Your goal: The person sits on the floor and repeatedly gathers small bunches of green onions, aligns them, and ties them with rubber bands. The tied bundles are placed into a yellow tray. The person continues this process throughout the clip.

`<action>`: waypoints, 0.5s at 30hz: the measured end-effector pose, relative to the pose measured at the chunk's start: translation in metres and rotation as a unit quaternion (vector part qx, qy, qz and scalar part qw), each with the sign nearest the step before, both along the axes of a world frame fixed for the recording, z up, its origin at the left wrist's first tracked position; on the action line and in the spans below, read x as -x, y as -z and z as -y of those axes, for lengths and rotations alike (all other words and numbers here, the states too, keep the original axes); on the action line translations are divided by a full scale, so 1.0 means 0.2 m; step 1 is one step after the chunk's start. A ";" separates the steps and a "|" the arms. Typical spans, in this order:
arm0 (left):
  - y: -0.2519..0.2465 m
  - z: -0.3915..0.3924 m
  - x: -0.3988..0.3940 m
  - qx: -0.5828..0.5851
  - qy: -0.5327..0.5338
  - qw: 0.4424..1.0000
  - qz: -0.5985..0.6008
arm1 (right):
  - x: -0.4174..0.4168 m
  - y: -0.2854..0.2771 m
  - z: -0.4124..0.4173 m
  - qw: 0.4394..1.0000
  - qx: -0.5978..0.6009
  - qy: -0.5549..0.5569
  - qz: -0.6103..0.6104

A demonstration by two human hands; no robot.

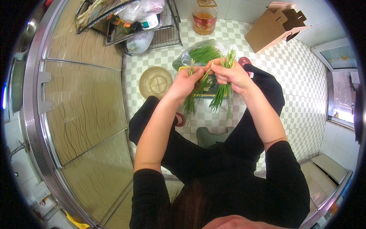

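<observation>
My left hand (187, 81) holds a small bunch of long thin green leaves, like chives (189, 104), hanging down below it. A larger bunch of the same greens (220, 96) is gripped in my right hand (230, 73), with the pale stem ends pointing up. Between the two hands, my fingertips pinch a few loose stalks (206, 78). Just beyond lies a clear plastic bag (184, 54) with more greens (205, 54) in it. Under my hands is a dark, yellow-edged tray or board (206, 94), partly hidden, with leafy scraps on it.
A round beige plastic basket (155, 83) stands on the checkered tile floor left of my hands. Beyond are a wire rack (165, 40) holding bags and vegetables, an oil bottle (204, 21) and an open cardboard box (266, 28). Cabinet doors (83, 103) line the left side; a stool (210, 137) is beneath me.
</observation>
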State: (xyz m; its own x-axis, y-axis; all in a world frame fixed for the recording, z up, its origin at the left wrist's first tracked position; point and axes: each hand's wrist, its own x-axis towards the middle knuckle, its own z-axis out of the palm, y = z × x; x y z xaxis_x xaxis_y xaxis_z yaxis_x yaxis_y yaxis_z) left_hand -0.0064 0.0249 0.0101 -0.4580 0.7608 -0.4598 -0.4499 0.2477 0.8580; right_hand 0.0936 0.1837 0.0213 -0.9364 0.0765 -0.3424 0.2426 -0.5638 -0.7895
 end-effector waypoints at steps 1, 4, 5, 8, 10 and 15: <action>0.01 0.00 0.00 -0.029 -0.016 0.999 -0.009 | 0.00 0.00 -0.01 1.000 0.001 -0.002 -0.004; 0.03 0.01 0.03 -0.075 -0.076 0.994 -0.034 | 0.00 -0.01 -0.04 1.000 0.010 0.009 -0.022; 0.04 0.02 0.04 -0.062 -0.104 0.992 -0.042 | -0.01 -0.01 -0.05 0.999 0.014 0.015 -0.029; 0.03 0.02 0.04 -0.039 -0.084 0.994 -0.066 | -0.01 -0.01 -0.07 1.000 0.004 0.008 -0.025; 0.00 0.02 0.03 -0.031 -0.050 0.997 -0.043 | -0.01 -0.01 -0.07 1.000 0.010 -0.013 -0.022; -0.07 0.00 -0.03 -0.041 -0.022 0.998 -0.049 | 0.00 -0.01 -0.01 1.000 -0.017 -0.012 0.014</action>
